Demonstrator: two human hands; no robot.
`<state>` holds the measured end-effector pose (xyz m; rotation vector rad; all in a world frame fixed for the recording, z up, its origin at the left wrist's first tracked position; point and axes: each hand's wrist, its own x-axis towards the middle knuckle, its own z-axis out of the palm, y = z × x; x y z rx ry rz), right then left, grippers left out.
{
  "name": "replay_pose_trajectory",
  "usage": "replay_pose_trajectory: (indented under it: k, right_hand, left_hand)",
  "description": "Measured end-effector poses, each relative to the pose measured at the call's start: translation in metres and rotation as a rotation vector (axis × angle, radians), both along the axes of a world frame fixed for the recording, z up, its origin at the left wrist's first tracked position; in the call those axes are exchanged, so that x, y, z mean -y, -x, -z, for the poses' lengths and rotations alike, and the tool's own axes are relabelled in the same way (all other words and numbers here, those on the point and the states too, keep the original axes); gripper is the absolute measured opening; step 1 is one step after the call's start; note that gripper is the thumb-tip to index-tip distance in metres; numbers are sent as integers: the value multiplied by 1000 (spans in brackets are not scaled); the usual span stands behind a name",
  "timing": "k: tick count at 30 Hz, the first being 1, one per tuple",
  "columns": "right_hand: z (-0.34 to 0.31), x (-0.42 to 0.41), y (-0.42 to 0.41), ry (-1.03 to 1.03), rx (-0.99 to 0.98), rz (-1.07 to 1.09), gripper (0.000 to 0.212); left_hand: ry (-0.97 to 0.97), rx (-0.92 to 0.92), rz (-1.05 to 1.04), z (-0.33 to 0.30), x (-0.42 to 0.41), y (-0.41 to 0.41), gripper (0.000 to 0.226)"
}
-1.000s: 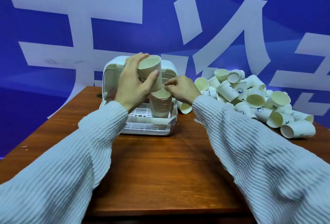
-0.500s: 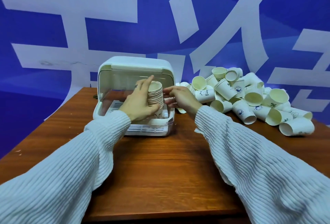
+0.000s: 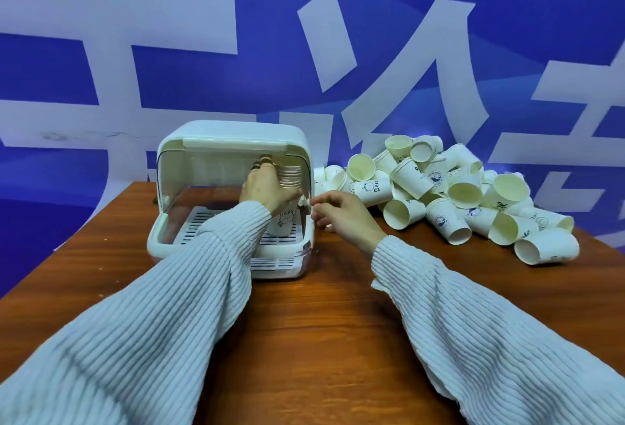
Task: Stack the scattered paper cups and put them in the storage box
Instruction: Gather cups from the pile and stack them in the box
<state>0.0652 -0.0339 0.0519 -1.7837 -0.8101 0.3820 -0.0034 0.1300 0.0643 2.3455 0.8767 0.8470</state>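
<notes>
Left hand (image 3: pixel 267 187) inside the box (image 3: pixel 230 140), grip wrapped round the cup stack (image 3: pixel 287 194) standing on its rack. Right hand (image 3: pixel 341 213) beside the box, fingers loosely curled, empty. Loose cups (image 3: pixel 456 194) heaped on the bench (image 3: pixel 321 316), right.

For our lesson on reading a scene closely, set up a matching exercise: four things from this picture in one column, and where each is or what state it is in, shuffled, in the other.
Column 1
1. stack of paper cups
2. left hand
3. right hand
4. pile of loose paper cups

Column 2
A. on the wooden table, right of the storage box
B. holds nothing, just outside the box's right edge
C. upright inside the box
D. grips the stack inside the box

Pairs: 1-C, 2-D, 3-B, 4-A
</notes>
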Motion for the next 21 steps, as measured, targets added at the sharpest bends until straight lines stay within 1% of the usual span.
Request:
replay_pose_trajectory:
  k: [4,10,12,14,16,18,21]
  right_hand:
    - [0,12,-7,14,27,11,17]
    - [3,24,-11,17,23,18,17]
    - [3,28,-14,6,26,31,13]
    - [4,34,-18,-2,32,42,13]
    - [6,39,-23,2,35,62,14]
    - [11,43,-28,20,34,89,13]
    - [21,50,-36,52,40,124,15]
  left_hand:
    - [12,29,-16,7,-1,-8,70]
    - [56,38,-10,8,3,-9,79]
    - [58,82,-11,6,11,-3,80]
    - [-13,174,-13,8,24,8,73]
    - [-176,210,-14,16,39,22,58]
    - [-329,122,49,28,53,35,44]
    - [-424,-49,170,44,64,45,40]
